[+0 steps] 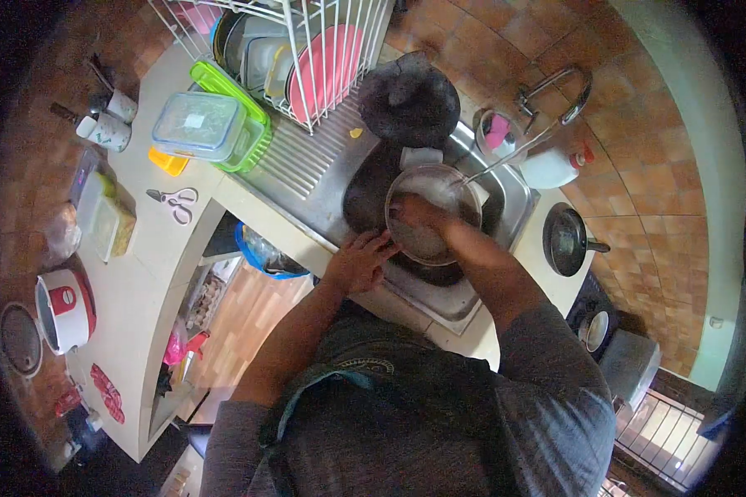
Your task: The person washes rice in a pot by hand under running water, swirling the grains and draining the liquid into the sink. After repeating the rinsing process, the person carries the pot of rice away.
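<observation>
Two hands are meeting at one steel bowl [427,244], which is sitting tilted in the single basin of the steel sink [510,203], close to the basin's near edge. The left hand [358,262] is lying across the sink's front rim, its fingers spread and hooking the bowl's near rim. The right hand [419,214] is reaching down inside the bowl; whether its fingers are spread or pressed together I cannot tell, as they are blurring into the wet metal.

One faucet [559,87] is arching over the far right corner, and a thin stream is running from it toward the bowl. One black pot [410,101] is lying upside down at the basin's far edge, crowding that side. The ribbed drainboard [307,161] to the left is offering open room between the basin and the white dish rack [307,33], which is holding one pink plate [330,66].

On the counter [141,273] to the left, one lidded clear container [199,124] is resting on a green tray [224,87], with two mugs [108,126], one pair of scissors [176,201] and one red rice cooker [62,306] lying well apart. To the right of the sink, one dark frying pan [566,240] is filling the narrow counter strip, and one white bottle [551,168] is standing just beside the faucet.
</observation>
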Available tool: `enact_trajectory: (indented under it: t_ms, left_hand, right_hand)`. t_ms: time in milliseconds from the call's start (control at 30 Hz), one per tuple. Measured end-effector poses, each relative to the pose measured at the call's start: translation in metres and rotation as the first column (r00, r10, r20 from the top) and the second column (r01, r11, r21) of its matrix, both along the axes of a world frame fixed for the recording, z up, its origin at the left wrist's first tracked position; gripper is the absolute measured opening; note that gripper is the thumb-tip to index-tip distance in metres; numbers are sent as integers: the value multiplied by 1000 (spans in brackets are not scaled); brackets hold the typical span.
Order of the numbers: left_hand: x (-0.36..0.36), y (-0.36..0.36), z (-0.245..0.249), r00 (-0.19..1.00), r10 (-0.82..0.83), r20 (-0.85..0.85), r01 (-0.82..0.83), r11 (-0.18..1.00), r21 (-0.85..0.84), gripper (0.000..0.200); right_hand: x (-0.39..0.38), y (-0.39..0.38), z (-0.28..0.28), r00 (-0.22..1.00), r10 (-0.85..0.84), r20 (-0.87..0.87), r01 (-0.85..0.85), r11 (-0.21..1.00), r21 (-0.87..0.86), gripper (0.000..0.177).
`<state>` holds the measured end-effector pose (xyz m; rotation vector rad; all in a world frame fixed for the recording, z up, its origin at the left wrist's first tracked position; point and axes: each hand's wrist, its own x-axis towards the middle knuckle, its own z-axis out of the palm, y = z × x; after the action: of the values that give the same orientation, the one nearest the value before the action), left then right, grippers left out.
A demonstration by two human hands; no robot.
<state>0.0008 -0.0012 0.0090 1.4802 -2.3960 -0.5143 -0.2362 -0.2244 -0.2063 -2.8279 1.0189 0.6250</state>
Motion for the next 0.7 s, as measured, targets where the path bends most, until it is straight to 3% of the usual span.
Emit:
enact_trajectory:
  t_ms: [133, 200, 233, 300, 333, 400, 433, 500, 533, 600, 667, 700]
  left_hand:
    - [-1, 0, 0, 998, -7, -70, 8, 1000, 3, 67]
    - [-3, 0, 8, 1000, -7, -26, 8, 1000, 16, 67]
    - [-2, -1, 12, 1000, -4, 22, 4, 1000, 28, 67]
    - [-1, 1, 5, 1000, -10, -9, 10, 1000, 10, 67]
    - [0, 0, 2, 999, -14, -42, 13, 1000, -13, 68]
    - [0, -1, 2, 999, -12, -36, 12, 1000, -15, 68]
    - [-1, 1, 1, 999, -12, -30, 11, 1000, -10, 68]
    - [-1, 1, 5, 999, -10, -34, 10, 1000, -25, 69]
    - [0, 0, 7, 999, -11, -34, 9, 999, -43, 69]
    - [1, 0, 5, 999, -17, -27, 17, 1000, -22, 70]
    - [-1, -1, 6, 999, -27, -25, 27, 1000, -8, 71]
    - [-1, -1, 9, 1000, -25, 5, 25, 1000, -4, 71]
  right_hand:
    - [34, -13, 73, 941, -266, 209, 242, 961, 132, 33]
    - [46, -10, 100, 867, -400, 296, 348, 913, 212, 30]
    - [48, -1, 97, 867, -400, 298, 349, 913, 213, 30]
    - [40, 21, 50, 549, -550, 630, 65, 779, 624, 31]
    - [41, 22, 59, 546, -550, 631, 66, 780, 622, 31]
    - [43, 19, 109, 837, -217, 503, 2, 919, 394, 34]
    - [44, 20, 140, 926, -46, 376, -69, 956, 286, 36]
    - [42, 19, 171, 964, 264, 38, -267, 958, 104, 39]
    - [36, 13, 174, 963, 265, 39, -268, 958, 104, 39]
    - [10, -7, 162, 938, -31, 344, -4, 995, 101, 53]
    - [-11, 2, 152, 954, -116, 276, 94, 991, 91, 62]
    - [-18, 11, 164, 954, -263, 144, 225, 945, 236, 60]
